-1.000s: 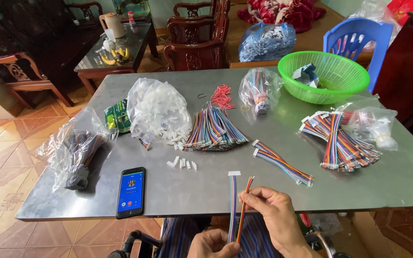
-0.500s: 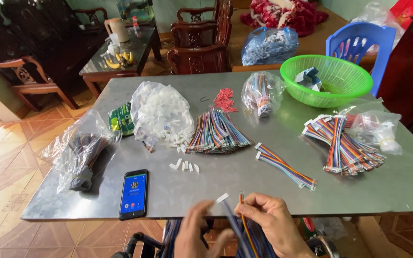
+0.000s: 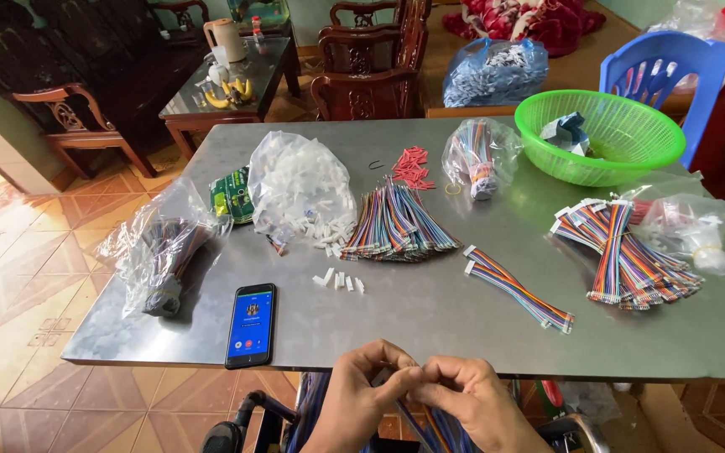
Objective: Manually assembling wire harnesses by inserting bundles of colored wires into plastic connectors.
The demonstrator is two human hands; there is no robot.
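My left hand (image 3: 361, 394) and my right hand (image 3: 470, 401) meet just below the front edge of the metal table (image 3: 430, 319). Both pinch the top end of a multicoloured ribbon wire (image 3: 430, 428) that hangs down between them toward my lap. The connector at its end is hidden by my fingertips. On the table ahead lie a few small white connectors (image 3: 339, 279), a fanned bundle of coloured wires (image 3: 394, 225) and one loose ribbon wire (image 3: 518, 288).
A phone (image 3: 252, 325) with a lit blue screen lies front left. Clear bags hold white connectors (image 3: 299, 189) and dark wires (image 3: 161, 252). A green basket (image 3: 599, 134), another wire bundle (image 3: 623, 252) and red pieces (image 3: 411, 166) sit farther back. Chairs stand behind.
My hands have dropped from the table surface to below its front edge and closed together on the wire's end. The wire, earlier held upright over the table, now hangs down.
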